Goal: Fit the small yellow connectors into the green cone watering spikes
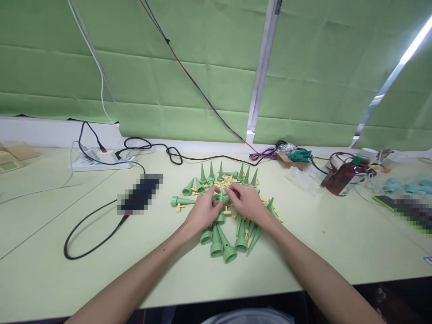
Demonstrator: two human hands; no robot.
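Several green plastic cone spikes (216,243) lie in a heap on the pale green table (67,270), mixed with small yellow T-shaped pieces (178,207). More green cones (202,174) stand upright at the back of the heap. My left hand (203,209) and my right hand (247,201) meet over the middle of the heap, fingers curled. Between them they hold a green cone (221,208), which points up and down under the fingertips. The fingertips hide what sits at its top.
A white power strip (101,161) with black cables (87,238) lies at the back left, next to a blurred dark device (140,193). At the right are a brown bottle (340,179), clear plastic bags (303,176), a cardboard box of green parts (297,157) and teal items (405,185).
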